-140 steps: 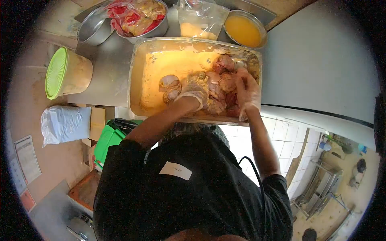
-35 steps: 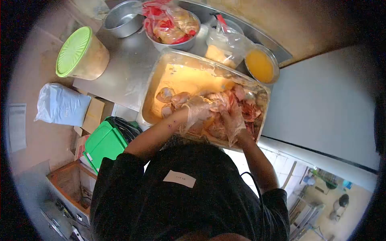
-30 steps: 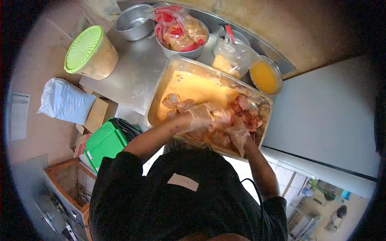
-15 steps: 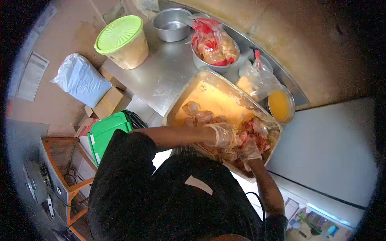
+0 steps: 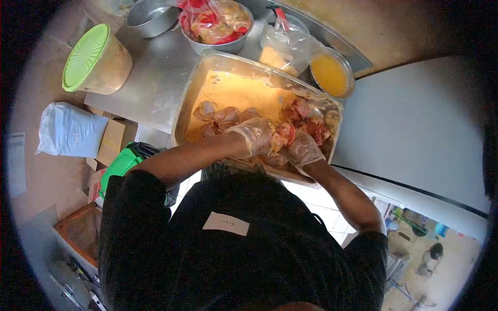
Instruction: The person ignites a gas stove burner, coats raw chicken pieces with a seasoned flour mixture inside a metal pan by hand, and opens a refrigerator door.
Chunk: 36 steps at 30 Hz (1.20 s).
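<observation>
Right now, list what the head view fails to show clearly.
In the head view:
Left hand and right hand: fingertips lost against the meat, grips unclear.
Tray: floor covered where meat lies.
Label: print too small.
Red-and-clear bag: top cut off by the upper edge.

A grey metal bench (image 5: 150, 78) spreads beyond and to the left of the left grip (image 5: 254, 137). On it, a big rectangular tray (image 5: 190, 93) sits right under the left grip and the right grip (image 5: 305, 149). Well off to the left of both stands a tub (image 5: 101, 65) with a green lid. Farther away, beyond the left grip and to its left, are a round metal pan (image 5: 151, 19) and, nearer, a bowl (image 5: 217, 47) of bagged stuff. Beyond the right grip, a clear bag (image 5: 288, 46) and a bowl of yellow liquid (image 5: 350, 83) stand just beside the tray.
</observation>
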Tool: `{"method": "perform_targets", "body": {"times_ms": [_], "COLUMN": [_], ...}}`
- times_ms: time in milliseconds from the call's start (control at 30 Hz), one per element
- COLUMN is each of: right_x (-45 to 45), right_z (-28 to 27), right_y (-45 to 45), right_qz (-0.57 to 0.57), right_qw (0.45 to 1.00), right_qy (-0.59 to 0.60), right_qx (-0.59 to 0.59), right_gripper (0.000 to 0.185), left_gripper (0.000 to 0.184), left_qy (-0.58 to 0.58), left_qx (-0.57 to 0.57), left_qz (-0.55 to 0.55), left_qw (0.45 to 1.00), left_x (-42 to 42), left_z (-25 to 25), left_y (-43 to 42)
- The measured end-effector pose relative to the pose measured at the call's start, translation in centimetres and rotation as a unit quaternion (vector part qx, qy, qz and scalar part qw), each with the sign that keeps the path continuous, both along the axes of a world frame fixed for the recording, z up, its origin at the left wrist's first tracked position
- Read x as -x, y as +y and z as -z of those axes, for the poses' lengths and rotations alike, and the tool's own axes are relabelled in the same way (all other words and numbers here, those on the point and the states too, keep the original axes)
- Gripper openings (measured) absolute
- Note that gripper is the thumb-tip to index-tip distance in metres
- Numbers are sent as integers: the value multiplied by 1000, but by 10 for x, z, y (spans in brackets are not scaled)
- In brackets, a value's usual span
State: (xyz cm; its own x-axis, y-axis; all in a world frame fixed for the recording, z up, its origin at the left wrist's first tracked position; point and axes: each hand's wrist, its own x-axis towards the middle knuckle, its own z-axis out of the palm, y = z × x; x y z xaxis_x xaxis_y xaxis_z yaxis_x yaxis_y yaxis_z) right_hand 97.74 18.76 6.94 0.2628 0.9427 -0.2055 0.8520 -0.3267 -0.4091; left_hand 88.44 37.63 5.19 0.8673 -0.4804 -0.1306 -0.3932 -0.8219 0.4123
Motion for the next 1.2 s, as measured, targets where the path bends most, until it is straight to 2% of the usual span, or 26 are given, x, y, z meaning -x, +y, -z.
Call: {"method": "perform_targets", "body": {"times_ms": [100, 200, 233, 300, 400, 433, 467, 500, 533, 567, 600, 667, 733, 800, 833, 933, 1033, 1100, 1133, 1200], "right_x": [7, 4, 4, 8, 15, 12, 5, -2, -11, -17, -21, -38, -86, -103, -110, -130, -137, -140, -141, -120], "right_z": [-11, 15, 19, 15, -21, -13, 3, 11, 7, -1, -5, 14, 49, 78, 89, 104, 100, 94, 91, 46], "right_y": [9, 3, -1, 1, 10, 7, 4, 4, 12, 23, 30, 25, 26, 20, 19, 6, -7, -9, -11, 3], "right_qz": [97, 111, 119, 136, 102, 105, 108, 112, 131, 151, 171, 159, 288, 255, 237, 200, 135, 115, 144, 210], "right_qw": [992, 990, 990, 987, 995, 994, 994, 993, 990, 986, 981, 970, 952, 963, 969, 979, 991, 993, 987, 960], "right_qy": [34, 70, 68, 61, -6, 7, 20, 32, 36, 42, 49, -186, -72, -65, -60, 12, -23, -2, 48, 134], "right_qx": [70, -44, -46, -56, 13, 11, 8, 5, 27, 50, 73, -1, 79, 54, 41, -25, -10, 18, 53, 125], "right_gripper": [44, 42, 42, 41, 40, 42, 44, 47, 49, 52, 55, 56, 54, 54, 55, 62, 62, 64, 64, 65], "left_gripper": [11, 11, 12, 12, 16, 18, 21, 24, 29, 37, 45, 60, 74, 89, 93, 83, 66, 55, 49, 48], "left_qy": [-3, -21, -31, -41, 57, 53, 49, 60, 70, 97, 116, 141, 151, 158, 72, 85, 148, 161, 168, 192], "left_qx": [-26, -49, -60, -66, -5, -9, -14, -14, -15, -12, -3, 20, 52, 87, 70, 150, 268, 341, 378, 342], "left_qz": [0, -10, -17, -34, -71, -88, -105, -117, -129, -136, -169, -261, -377, -489, -498, -494, -505, -460, -435, -435], "left_qw": [1000, 999, 998, 996, 996, 995, 993, 991, 989, 986, 979, 955, 912, 853, 861, 852, 807, 804, 800, 811], "left_x": [1, 2, 2, 3, 1, -4, -13, -17, -22, -21, -19, -17, -18, -19, -16, -7, -5, -9, -11, -13], "left_z": [8, 23, 30, 16, -29, 3, 63, 66, 68, 20, 6, -6, -3, 3, 33, 3, -8, -4, 0, 7], "left_y": [-4, -11, -14, -18, -19, -23, -29, -26, -23, -11, -7, 0, 5, 11, 12, 17, 11, 11, 9, 1]}}
